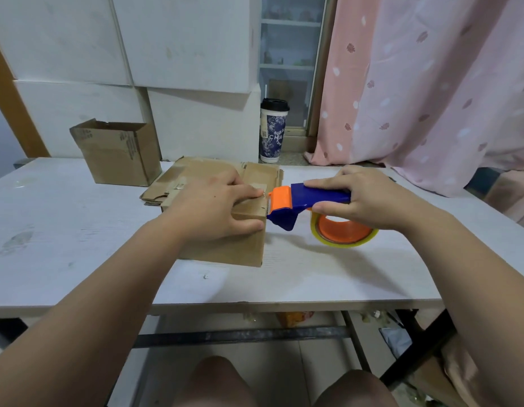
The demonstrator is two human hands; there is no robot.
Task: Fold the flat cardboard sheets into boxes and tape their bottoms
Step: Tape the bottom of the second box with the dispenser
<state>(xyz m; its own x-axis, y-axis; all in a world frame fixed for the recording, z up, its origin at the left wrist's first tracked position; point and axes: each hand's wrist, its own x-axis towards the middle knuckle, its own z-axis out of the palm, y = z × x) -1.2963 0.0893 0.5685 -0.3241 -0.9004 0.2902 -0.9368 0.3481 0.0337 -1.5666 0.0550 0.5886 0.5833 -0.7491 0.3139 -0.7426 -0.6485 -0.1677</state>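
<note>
With left hand flat on the box, right hand fingers grasp the tape dispenser touching it.

Your left hand lies flat on top of the small cardboard box, with the fingers pressing its upper face and the thumb along its near top edge. Just past your left index fingertip, the orange head of the tape dispenser meets the box's right edge. Your right hand grips the blue handle, fingers curled over it and thumb beneath. The tape roll hangs below those fingers. Beyond your left fingers lies a stack of flat cardboard sheets, and farther back to their left an open box stands on the white table.
</note>
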